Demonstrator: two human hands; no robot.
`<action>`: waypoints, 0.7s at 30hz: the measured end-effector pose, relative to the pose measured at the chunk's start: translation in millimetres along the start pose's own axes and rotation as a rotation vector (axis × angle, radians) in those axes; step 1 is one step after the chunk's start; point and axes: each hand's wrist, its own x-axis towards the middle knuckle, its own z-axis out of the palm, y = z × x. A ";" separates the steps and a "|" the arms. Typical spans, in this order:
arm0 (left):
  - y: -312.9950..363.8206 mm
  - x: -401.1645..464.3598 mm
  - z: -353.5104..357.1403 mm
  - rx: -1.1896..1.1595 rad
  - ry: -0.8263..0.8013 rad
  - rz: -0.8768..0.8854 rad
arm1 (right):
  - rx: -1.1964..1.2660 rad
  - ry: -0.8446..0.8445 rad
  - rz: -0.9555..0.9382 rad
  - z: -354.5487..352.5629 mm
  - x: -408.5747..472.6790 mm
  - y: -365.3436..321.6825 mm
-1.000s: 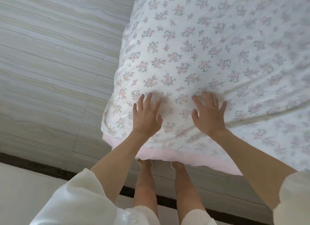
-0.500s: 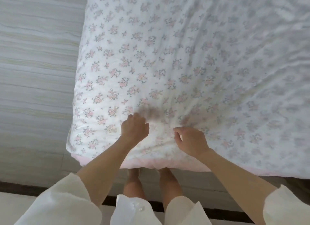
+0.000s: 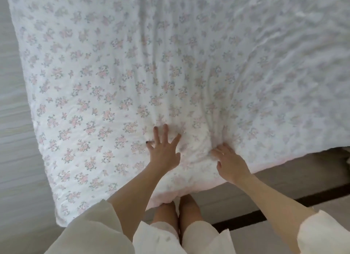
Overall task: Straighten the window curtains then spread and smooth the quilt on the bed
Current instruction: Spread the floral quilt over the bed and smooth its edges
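A white quilt [image 3: 132,73] with small pink flowers and a pink border covers the bed and fills most of the view. My left hand [image 3: 164,149] lies flat on it near the front edge, fingers spread. My right hand [image 3: 230,161] presses on the quilt just to the right, fingers bent into the fabric, with folds fanning out from it. Long creases run away from both hands up the quilt. No curtains are in view.
Pale wood-grain floor [image 3: 13,140] lies left of the bed. The bed's front edge [image 3: 293,170] shows at the right below the quilt, with a dark strip [image 3: 246,219] on the floor. My legs stand against the bed.
Both hands were closed on the fabric half a second ago; now the left lies flat with fingers spread. The view has shifted left and more of the quilt shows.
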 end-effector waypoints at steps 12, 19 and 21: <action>62.7 15.9 16.4 0.156 0.229 0.433 | -0.310 0.165 -0.034 -36.9 32.3 67.8; 121.2 18.0 34.1 0.183 0.258 0.137 | -0.265 0.155 -0.165 -42.2 41.3 92.7; 134.0 17.7 32.8 0.105 0.316 0.044 | -0.244 0.223 -0.227 -50.4 45.2 91.3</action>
